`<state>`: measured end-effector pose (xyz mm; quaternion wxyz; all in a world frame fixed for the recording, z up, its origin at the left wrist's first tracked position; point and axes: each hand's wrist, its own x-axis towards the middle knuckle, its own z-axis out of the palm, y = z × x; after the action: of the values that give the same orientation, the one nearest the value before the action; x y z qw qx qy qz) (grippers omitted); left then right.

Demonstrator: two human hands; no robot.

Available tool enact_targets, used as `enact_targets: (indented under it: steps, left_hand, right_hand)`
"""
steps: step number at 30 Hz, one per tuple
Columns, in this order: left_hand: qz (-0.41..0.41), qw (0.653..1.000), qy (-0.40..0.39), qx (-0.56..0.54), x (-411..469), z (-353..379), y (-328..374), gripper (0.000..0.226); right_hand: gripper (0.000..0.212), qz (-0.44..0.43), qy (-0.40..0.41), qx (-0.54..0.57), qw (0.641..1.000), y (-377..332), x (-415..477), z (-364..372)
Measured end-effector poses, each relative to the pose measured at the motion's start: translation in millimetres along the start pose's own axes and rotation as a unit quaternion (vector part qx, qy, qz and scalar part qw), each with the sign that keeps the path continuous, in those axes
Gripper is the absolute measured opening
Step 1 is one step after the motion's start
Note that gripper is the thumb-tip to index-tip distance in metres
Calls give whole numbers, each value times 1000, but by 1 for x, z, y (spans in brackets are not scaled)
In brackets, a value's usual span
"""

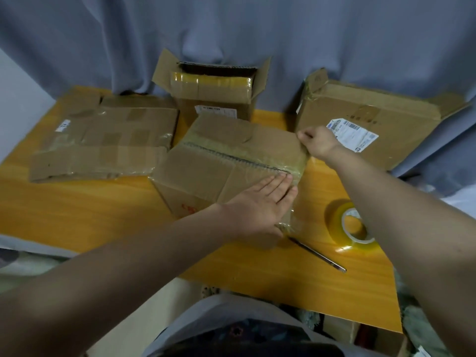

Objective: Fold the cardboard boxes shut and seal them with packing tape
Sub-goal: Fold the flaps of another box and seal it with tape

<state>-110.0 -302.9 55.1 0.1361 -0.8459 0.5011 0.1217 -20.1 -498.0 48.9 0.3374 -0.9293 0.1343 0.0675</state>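
Note:
A closed cardboard box [206,166] sits in the middle of the yellow table [85,210], its top seam running diagonally under clear tape. My left hand [260,202] lies flat on the box's near right corner, fingers spread and pressing on the top. My right hand [316,143] pinches at the box's far right corner, where the tape strip ends; I cannot tell whether it grips tape or cardboard. A roll of yellowish clear packing tape [353,226] lies on the table to the right of the box, partly behind my right forearm.
A flat taped box [108,140] lies at the left. An open box [213,91] with raised flaps stands at the back centre. A large labelled box [368,122] sits at the back right. A thin metal blade [316,253] lies near the front. Grey curtain hangs behind.

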Motion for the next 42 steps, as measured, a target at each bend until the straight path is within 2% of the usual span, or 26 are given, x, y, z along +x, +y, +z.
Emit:
enact_targets:
  steps: [6,14,21,26,29,32,35,38,40,42]
  left_hand:
    - [18,1000,-12,14,9,-20,33,90]
    - [67,991,44,106,1,-17,17,96]
    - [75,971,121,190,-48,23,-42,114]
    - [76,981,86,159,-97,32,-85,113]
    - [36,992,41,115,-124,43,-96,109]
    - [-21,997,-14,75,-140,70,-92,100]
    - [-54,995,85,-9,-156,87,-79,105]
    - [-88,973,202,-66,-165,104,-67,93]
    - [-111,962,229,-101,-166,109,-52,89]
    - [-139,951,236,-140,-168,115,-39,86]
  right_hand:
    - [25,45,65,94,992,21,-16,-17]
    - [25,64,106,172,977,23,-35,-25]
    - [19,73,90,214,970,4,-53,19]
    - [11,88,43,176,980,-11,-58,55]
    - [7,39,18,98,994,-20,-67,68]
    - [4,-70,-14,-29,997,-22,-81,68]
    - [35,-128,-81,9,988,-7,-82,53]
    - [69,-209,-169,15,963,16,-81,40]
    - [67,-238,-187,-25,953,24,-81,37]
    - [58,-263,-171,-51,948,27,-79,36]
